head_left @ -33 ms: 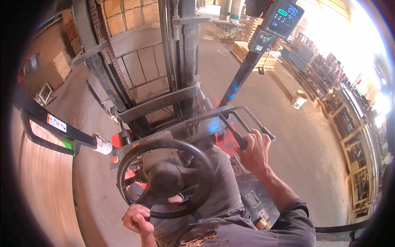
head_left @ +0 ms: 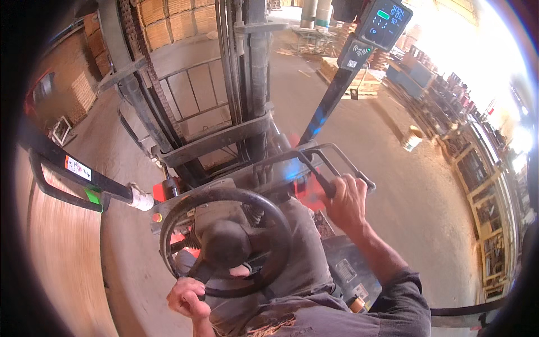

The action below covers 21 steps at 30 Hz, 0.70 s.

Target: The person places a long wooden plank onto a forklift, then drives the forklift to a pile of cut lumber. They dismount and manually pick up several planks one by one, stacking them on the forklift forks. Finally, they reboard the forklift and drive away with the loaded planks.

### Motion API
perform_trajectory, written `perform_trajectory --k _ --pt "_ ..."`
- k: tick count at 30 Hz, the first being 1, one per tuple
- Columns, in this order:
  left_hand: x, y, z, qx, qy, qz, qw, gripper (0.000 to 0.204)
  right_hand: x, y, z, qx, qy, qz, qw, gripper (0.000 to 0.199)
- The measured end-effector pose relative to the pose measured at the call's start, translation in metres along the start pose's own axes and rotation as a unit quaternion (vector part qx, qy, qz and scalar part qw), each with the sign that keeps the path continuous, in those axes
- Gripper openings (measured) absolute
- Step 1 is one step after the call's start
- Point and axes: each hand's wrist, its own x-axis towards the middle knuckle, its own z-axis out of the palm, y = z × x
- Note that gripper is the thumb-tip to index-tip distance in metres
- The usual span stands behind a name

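Note:
I am seated in a forklift. My left hand [head_left: 188, 297] is closed at the lower left rim of the black steering wheel [head_left: 279, 247], around a dark knob that shows only in part below the fingers. To the right, my right hand [head_left: 347, 205] grips a black control lever [head_left: 321, 182] near its end. The palm hides the rest of that lever's tip. Beside the lever, a bent black grab rail [head_left: 342, 157] runs above the front panel. A red button [head_left: 156, 217] sits on the panel left of the wheel.
The dark mast [head_left: 258, 84] rises ahead, with stacked blocks behind it. A lit display [head_left: 384, 25] tops a slanted post. Rightward are a bucket [head_left: 412, 138], pallets [head_left: 359, 84] and a wooden rack [head_left: 477, 194]. A pale wooden stack [head_left: 62, 253] stands close on the left.
My right hand and the lever have shifted very slightly leftward and up. The bucket and pallets on the right sit slightly lower and further right in the view. My left hand stays on the wheel.

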Motion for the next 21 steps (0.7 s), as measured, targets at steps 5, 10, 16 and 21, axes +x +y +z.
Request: perform_trajectory --k 5,10,16,21 --pt "0.077 -0.046 0.031 0.015 -0.012 0.018 1.000 0.022 0.135 -0.014 0.046 -0.017 -0.055 0.058 0.997 0.058" --pt "0.163 -0.108 0.080 0.064 -0.004 0.040 0.997 0.030 0.243 -0.006 0.101 -0.015 -0.079 0.062 0.995 0.064" --pt "0.266 -0.217 0.133 0.032 0.062 0.051 0.996 0.023 0.348 0.011 0.199 0.014 -0.062 0.041 0.997 0.059" --pt "0.339 -0.330 0.156 0.016 0.050 0.060 0.997 0.018 0.402 0.007 0.284 0.002 -0.024 0.028 0.999 0.060"
